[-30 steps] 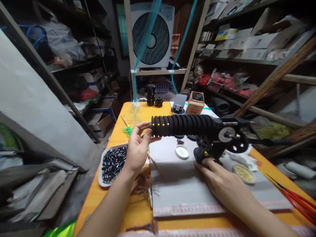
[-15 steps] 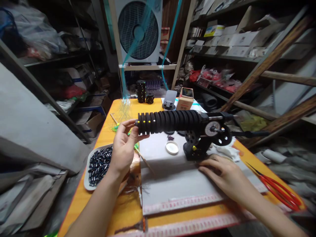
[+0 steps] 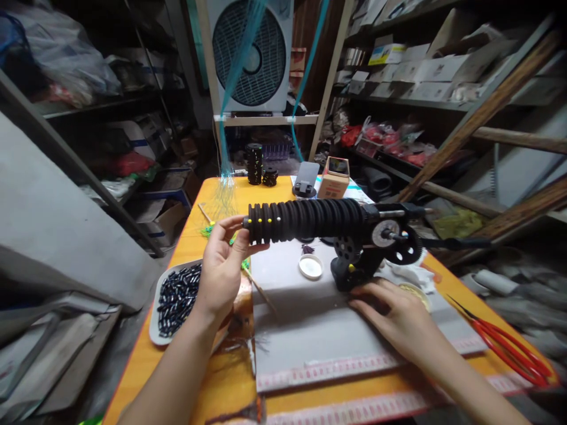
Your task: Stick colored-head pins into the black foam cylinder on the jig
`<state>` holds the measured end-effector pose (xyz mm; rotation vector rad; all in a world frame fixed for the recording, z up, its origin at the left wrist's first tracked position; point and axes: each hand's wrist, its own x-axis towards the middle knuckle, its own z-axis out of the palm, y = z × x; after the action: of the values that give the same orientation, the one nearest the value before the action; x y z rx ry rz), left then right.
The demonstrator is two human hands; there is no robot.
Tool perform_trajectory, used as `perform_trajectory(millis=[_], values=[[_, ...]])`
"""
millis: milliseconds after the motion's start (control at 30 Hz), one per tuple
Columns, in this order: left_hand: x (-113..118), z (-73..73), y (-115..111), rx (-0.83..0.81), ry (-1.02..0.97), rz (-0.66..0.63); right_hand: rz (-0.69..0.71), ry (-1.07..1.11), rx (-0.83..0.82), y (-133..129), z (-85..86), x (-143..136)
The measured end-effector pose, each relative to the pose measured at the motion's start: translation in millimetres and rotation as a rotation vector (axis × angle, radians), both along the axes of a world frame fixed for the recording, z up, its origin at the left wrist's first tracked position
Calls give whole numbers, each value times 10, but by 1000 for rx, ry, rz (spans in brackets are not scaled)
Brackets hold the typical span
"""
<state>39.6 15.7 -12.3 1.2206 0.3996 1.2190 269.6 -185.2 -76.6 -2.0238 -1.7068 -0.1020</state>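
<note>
Left hand [image 3: 220, 265] fingertips pinch the free end of the long black ribbed roller [image 3: 305, 219] — it juts level over the grey mat [image 3: 310, 330]. Right hand [image 3: 392, 310] lies flat, fingers loosely spread, touching the black geared stand [image 3: 358, 268] — on the orange table [image 3: 186, 366].

Left forearm enters from the lower left of the frame and rises toward centre. Left hand [image 3: 221, 265] is raised, palm turned right, thumb and fingers half curled with fingertips [image 3: 241, 221] pinched lightly at centre frame. Right forearm enters from the lower right corner, angled up-left. Right hand [image 3: 394, 313] lies low, palm down, fingers extended and slightly spread, right of centre.
</note>
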Motion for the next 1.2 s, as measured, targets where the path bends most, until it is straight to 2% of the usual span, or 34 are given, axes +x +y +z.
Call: perform_trajectory(millis=[200,433,767,900,967,1033,1100,1200], values=[[-6,-2,-7,-2,-6,3,97,19,-9,55,62,-115],[7,4,-1,2,-3,-4,-60,-138,9,250,-94,-293],[2,27,-23,-21,-1,-14,-76,-162,87,197,-182,-327],[-1,30,-18,-23,0,-13,-35,-145,113,203,-175,-336],[-2,32,-18,-23,3,-15,15,-129,138,225,-106,-382],[-3,36,-22,-22,7,-18,106,-101,170,257,43,-465],[-5,38,-28,-20,9,-21,231,-61,206,296,281,-570],[-7,43,-37,-19,11,-25,366,2,277,385,740,-702]])
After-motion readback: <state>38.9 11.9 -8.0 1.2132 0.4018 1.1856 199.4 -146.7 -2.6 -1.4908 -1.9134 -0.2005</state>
